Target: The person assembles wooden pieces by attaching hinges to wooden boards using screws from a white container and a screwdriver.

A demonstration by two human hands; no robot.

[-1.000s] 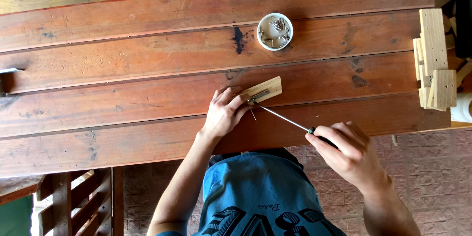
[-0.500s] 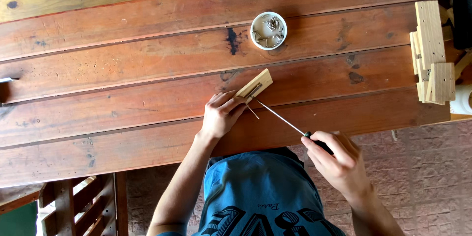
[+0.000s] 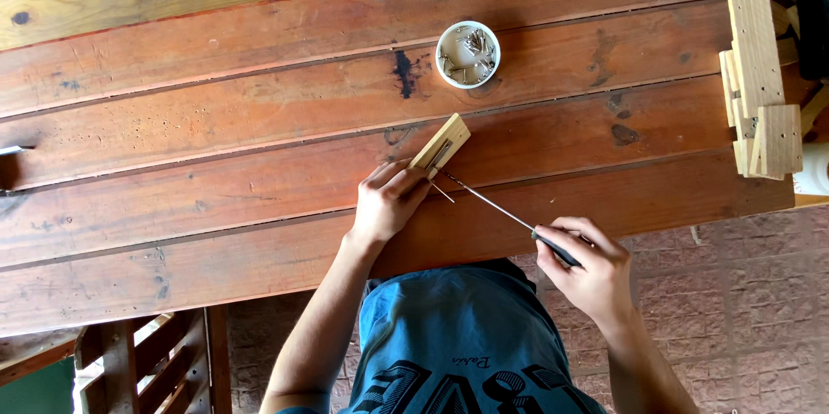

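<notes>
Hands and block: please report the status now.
Left hand pins block. Right hand grips screwdriver, tip at block. Screw cup apart, nothing blocking.

Plank table (image 3: 216, 120), brick floor (image 3: 743, 310)
</notes>
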